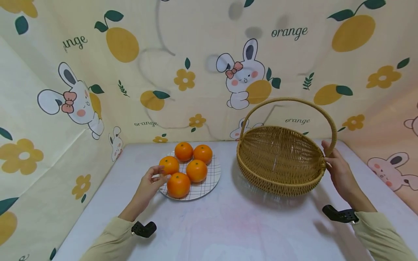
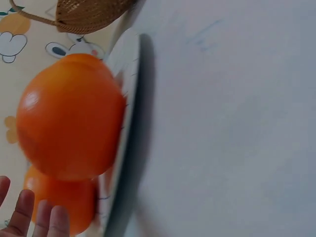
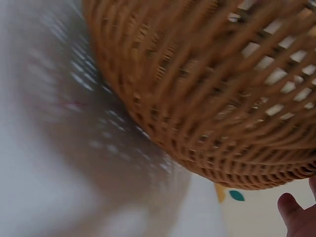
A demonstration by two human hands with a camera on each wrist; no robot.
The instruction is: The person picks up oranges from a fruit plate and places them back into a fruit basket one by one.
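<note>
1. Left hand [image 1: 151, 183]: fingers loosely spread, fingertips [image 2: 29, 219] at the near-left orange [image 1: 169, 165]; whether they touch it cannot be told.
2. Plate [image 1: 213, 176]: white with a grid pattern, on the table [image 1: 228, 224], bearing five oranges.
3. Front orange [image 1: 178, 185]: nearest the viewer, just beside the left hand.
4. Right hand [image 1: 337, 170]: fingers on the right rim of the wicker basket [image 1: 281, 159], beside the foot of its handle [image 1: 290, 101].
5. Basket: tilted, its opening turned toward the viewer, right of the plate.
</note>
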